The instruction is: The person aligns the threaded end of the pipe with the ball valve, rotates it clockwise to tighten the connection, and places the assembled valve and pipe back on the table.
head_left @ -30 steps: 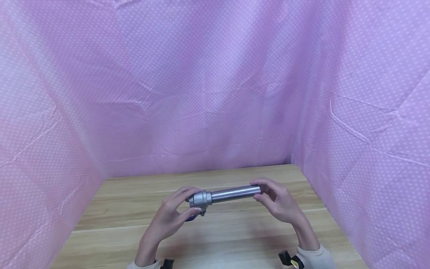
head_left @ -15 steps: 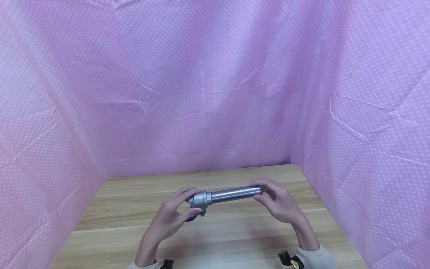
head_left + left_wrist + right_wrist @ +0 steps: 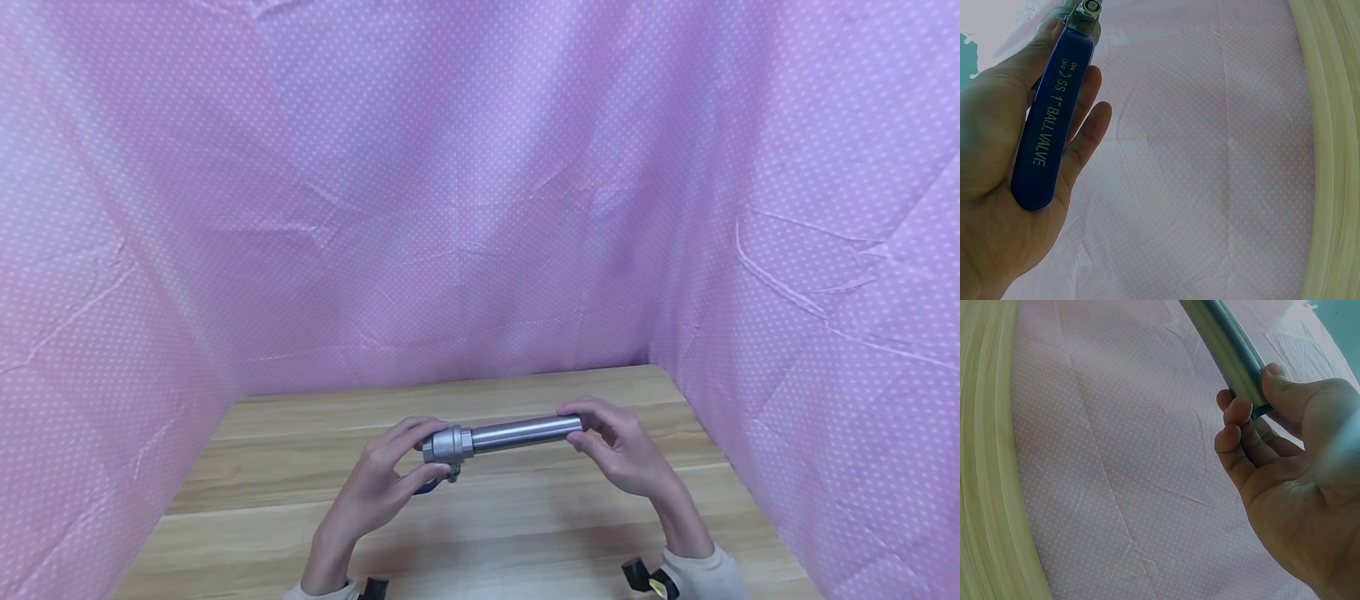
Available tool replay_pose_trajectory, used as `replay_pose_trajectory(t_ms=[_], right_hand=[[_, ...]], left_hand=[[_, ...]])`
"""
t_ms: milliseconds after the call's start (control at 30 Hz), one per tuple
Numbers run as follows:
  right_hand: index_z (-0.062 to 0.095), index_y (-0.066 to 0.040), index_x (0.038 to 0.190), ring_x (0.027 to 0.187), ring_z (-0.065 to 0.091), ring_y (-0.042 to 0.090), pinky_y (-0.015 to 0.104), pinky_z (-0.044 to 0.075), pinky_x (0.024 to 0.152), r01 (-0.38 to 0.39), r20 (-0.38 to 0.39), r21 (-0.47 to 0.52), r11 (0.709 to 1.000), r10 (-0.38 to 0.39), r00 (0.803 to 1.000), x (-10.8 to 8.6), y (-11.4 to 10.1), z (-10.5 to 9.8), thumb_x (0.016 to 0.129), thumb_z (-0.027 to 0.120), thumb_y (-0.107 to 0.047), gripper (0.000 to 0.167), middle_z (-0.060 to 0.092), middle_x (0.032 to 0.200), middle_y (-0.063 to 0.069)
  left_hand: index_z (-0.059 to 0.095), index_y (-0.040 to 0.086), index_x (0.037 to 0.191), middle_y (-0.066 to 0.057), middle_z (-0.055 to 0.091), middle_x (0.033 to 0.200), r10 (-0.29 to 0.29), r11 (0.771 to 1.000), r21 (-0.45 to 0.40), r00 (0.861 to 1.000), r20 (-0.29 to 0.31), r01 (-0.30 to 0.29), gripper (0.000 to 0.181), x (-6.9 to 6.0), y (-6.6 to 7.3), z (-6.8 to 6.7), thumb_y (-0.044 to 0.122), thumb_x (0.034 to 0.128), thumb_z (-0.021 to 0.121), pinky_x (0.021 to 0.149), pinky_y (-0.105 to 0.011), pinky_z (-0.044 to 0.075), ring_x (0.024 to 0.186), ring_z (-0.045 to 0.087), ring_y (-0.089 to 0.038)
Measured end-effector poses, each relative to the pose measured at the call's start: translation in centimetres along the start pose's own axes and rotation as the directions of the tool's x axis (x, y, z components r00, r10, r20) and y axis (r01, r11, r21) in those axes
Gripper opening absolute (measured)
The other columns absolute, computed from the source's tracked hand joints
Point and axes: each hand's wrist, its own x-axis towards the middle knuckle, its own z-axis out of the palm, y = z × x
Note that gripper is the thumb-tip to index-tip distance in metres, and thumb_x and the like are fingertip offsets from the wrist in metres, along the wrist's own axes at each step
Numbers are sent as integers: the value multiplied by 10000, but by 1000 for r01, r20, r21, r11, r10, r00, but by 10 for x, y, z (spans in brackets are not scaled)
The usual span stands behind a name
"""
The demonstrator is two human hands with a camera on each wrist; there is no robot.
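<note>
A silver ball valve (image 3: 447,444) is held above the table by my left hand (image 3: 382,479), thumb below and fingers over its top. Its blue lever handle (image 3: 1047,125), lettered "SS 1" BALL VALVE", lies along the palm in the left wrist view. From the valve's right side runs a straight steel pipe (image 3: 525,432), its end meeting the valve's hex collar. My right hand (image 3: 626,446) pinches the pipe's far end between thumb and fingertips, as the right wrist view also shows of the pipe (image 3: 1229,350). Whether the joint is threaded is hidden.
Beneath both hands lies a wood-grain table (image 3: 285,467). Pink dotted cloth (image 3: 450,250) hangs behind it and along both sides. Black wrist-worn devices (image 3: 637,575) sit by the light sleeves at the bottom.
</note>
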Motion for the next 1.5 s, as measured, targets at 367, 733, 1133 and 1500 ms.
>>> replay_pose_trajectory(t_ms=[367,733,1133,1500], right_hand=[[725,-43,1333,700,606,20,186,512,525,-56,5,-30,998,56,998,-3,1,-1,1009,657,193,406,678,804,75],[692,44,1360,916,684,60,219,622,669,3,0,52,999,-3,1000,-1,1,1,950,735,222,449,721,1133,210],[711,20,1322,955,685,114,215,618,742,4,-11,18,1000,-4,1000,0,1,2,914,727,259,474,737,1206,173],[718,11,1314,937,657,104,244,577,686,-1,-10,9,1000,1,1000,0,0,1,931,710,254,454,744,1169,148]], left_hand=[[738,108,1433,-65,794,1346,-3,1000,4,1000,0,3,621,0,0,0,7,860,956,997,-338,700,1136,799,-211],[742,101,1425,-68,796,1337,5,1000,4,1000,-6,-5,622,1,1,-1,1,852,961,985,-333,702,1122,799,-209],[737,98,1431,-79,799,1333,17,1000,-17,1000,-5,-17,619,2,1,-1,3,860,956,978,-321,701,1110,801,-209],[740,80,1420,-75,800,1337,9,1000,-14,1000,0,-9,603,2,1,-1,0,861,954,985,-328,700,1119,801,-210]])
